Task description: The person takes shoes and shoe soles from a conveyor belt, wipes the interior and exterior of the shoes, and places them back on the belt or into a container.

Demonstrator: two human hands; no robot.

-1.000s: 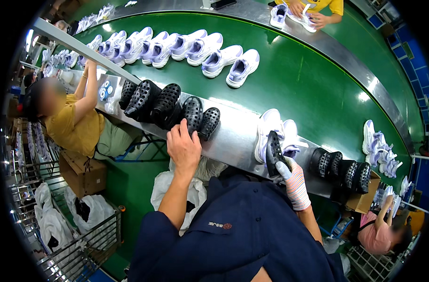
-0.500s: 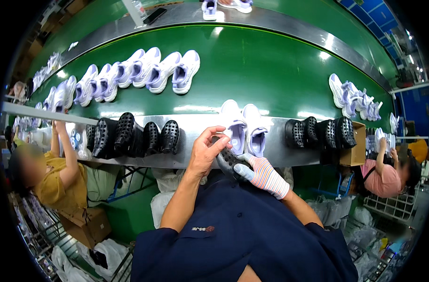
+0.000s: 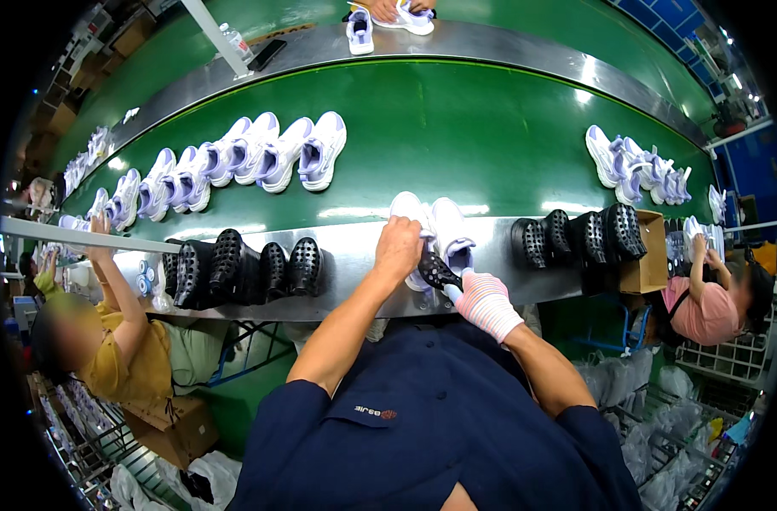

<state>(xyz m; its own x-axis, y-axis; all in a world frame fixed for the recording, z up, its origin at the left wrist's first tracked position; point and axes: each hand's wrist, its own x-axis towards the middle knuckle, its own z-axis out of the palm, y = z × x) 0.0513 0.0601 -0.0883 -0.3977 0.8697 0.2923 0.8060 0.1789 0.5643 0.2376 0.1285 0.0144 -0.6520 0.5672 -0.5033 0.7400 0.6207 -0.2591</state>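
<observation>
Two white and lavender sneakers stand side by side at the metal edge before me, toes pointing away: a left sneaker [image 3: 406, 205] and a right sneaker [image 3: 448, 223]. My bare left hand [image 3: 397, 249] is closed on the left sneaker near its opening, hiding much of its upper. My right hand [image 3: 488, 305], in a striped knit glove, is closed around the near end of a black perforated shoe last [image 3: 438, 272]. The last tilts toward the left sneaker, its far end at the opening; how deep it sits is hidden.
More black lasts stand along the metal ledge [image 3: 348, 247], left [image 3: 273, 271] and right [image 3: 589, 238]. Rows of sneakers [image 3: 322, 152] lie on the green belt [image 3: 457, 128]. A cardboard box [image 3: 648, 255] is at the right. Co-workers sit on both sides; another person's hands handle sneakers opposite.
My left hand has moved from beside the last onto the left sneaker. My right hand has brought the last up and forward to that sneaker's opening.
</observation>
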